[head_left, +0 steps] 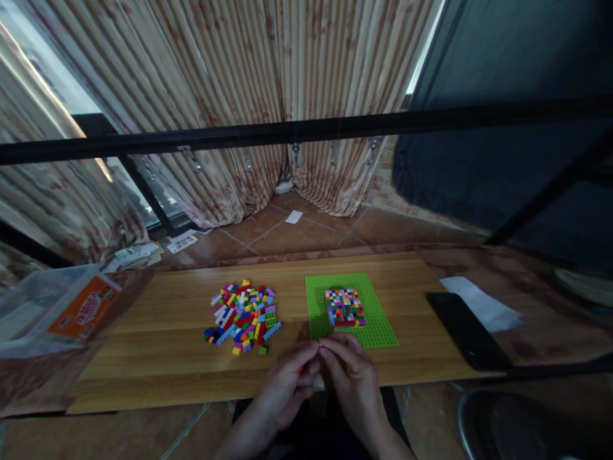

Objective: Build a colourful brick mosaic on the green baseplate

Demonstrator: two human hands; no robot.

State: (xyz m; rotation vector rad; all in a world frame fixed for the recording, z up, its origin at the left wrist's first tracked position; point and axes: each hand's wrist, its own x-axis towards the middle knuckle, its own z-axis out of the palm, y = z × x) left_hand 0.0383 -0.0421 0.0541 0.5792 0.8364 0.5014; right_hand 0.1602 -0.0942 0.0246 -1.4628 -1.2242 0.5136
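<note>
My left hand (287,383) and my right hand (352,377) meet at the near edge of a wooden board (158,345), fingertips pinched together. A small orange-red piece shows between the left fingers; what else the hands hold is hidden. Just beyond them lies a green baseplate (378,329) bearing a multicoloured block of small bricks (343,306). To the left of the plate is a loose pile of coloured bricks (243,314).
A clear plastic box with an orange label (57,310) sits at the left. A black flat object (467,332) and a white paper (481,303) lie at the right. A black bar (306,131) crosses the view; curtains hang behind.
</note>
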